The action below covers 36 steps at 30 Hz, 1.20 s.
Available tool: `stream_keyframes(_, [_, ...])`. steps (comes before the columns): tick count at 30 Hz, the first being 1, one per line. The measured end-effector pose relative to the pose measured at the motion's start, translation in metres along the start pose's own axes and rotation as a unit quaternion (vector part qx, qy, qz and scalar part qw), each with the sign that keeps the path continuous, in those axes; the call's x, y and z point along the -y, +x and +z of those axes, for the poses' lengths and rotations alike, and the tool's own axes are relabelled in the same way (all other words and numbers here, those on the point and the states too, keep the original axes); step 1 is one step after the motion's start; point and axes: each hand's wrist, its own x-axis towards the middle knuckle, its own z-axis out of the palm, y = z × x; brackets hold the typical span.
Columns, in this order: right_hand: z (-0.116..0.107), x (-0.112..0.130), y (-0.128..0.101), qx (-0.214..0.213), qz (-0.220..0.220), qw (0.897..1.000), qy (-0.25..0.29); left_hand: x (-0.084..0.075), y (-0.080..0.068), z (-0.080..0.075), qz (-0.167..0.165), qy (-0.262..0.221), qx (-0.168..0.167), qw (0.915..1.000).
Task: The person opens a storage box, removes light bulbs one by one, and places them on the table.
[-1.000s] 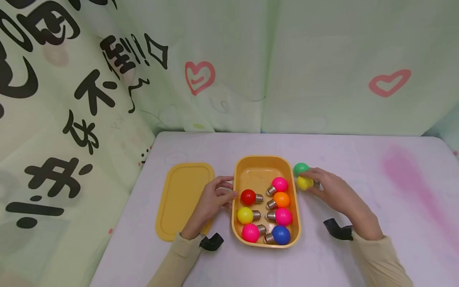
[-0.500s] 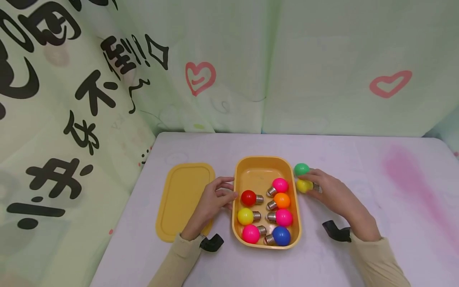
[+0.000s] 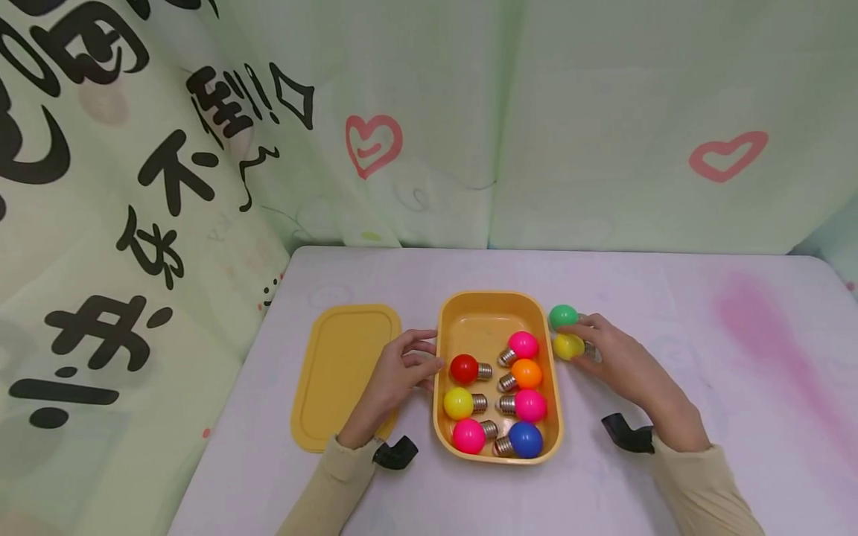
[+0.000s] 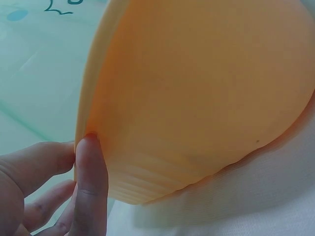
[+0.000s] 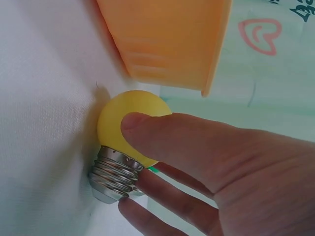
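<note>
Right hand [image 3: 620, 365] still grips yellow bulb [image 3: 568, 345] (unmoved).

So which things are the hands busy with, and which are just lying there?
In use:
- right hand pinching the yellow bulb on the table
- left hand touching the orange box
- seven bulbs in the box
- green bulb beside the yellow one

Just lying there:
- orange lid, left of the box
</note>
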Motion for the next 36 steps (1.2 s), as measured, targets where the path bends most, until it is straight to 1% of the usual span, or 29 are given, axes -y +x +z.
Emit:
stream_keyframes(5, [-0.001, 0.000, -0.001, -0.005, 0.004, 1.000, -0.001, -0.001, -0.001, 0.000, -0.002, 0.001, 0.000, 1.0000])
stream_keyframes(12, [-0.002, 0.003, -0.002, 0.000, 0.031, 1.000, 0.002, 0.000, 0.000, 0.000, 0.001, -0.002, 0.002, 1.0000])
stream_keyframes(21, [-0.007, 0.007, -0.003, -0.003, 0.030, 1.000, 0.001, 0.000, 0.001, 0.001, 0.002, -0.001, 0.003, 1.0000])
stream_keyframes(27, [-0.013, 0.020, 0.001, -0.003, 0.021, 1.000, 0.007, 0.001, 0.001, -0.001, -0.001, 0.002, 0.004, 1.0000])
stream_keyframes(36, [-0.014, 0.042, 0.006, -0.001, 0.014, 1.000, 0.014, 0.002, 0.001, 0.000, -0.005, -0.001, 0.005, 1.0000])
